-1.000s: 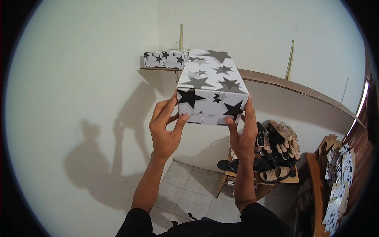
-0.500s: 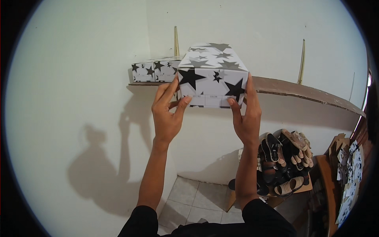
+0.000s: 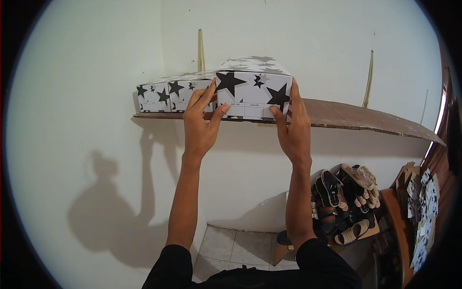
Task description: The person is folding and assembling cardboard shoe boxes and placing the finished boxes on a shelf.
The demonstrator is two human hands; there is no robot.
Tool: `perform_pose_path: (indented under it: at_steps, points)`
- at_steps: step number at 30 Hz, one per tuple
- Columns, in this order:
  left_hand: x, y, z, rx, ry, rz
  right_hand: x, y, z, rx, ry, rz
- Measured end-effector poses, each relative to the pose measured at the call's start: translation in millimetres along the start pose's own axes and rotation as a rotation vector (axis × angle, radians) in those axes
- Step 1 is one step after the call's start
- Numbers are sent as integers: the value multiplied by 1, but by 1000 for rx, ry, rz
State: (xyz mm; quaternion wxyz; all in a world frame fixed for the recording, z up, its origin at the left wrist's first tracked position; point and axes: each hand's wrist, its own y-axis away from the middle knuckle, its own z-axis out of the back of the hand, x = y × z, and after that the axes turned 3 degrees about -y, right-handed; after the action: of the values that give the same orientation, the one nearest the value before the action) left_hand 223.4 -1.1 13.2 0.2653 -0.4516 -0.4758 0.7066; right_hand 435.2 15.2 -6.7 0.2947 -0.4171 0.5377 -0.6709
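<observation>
The white rectangular cardboard box printed with black and grey stars sits on the brown wooden wall shelf, its labelled end face toward the camera and its front bottom edge at the shelf's front edge. The left hand grips the box's left side: its fingers lie extended and close together along that side, and the thumb presses the front face near the lower left corner. The right hand mirrors this on the right side, fingers flat against the side panel, thumb on the front face near the lower right corner (both thumbs point inward, toward each other).

Just beside the box, on its left and touching or nearly touching it, two further star-printed white boxes stand on the same shelf. Two slim pale brackets rise from the shelf against the white wall. Below right, a heap of dark and tan sandals rests on a low cardboard carton.
</observation>
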Motion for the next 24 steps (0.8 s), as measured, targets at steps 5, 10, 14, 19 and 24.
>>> perform_pose_path:
  at_steps: [5,10,14,19,24]
  points:
    - [25,-3,0,48,-42,39,-6,3,-16,45,-38,-134]
    - [43,-6,-10,88,-147,27,-28,4,-20,114,1,-220]
    - [43,-12,-11,167,-303,94,-28,-4,-21,164,-21,-312]
    - [53,-13,-14,155,-371,27,-38,-1,-26,145,130,-194]
    - [61,-9,-19,91,-431,-35,-32,2,-35,77,102,-230]
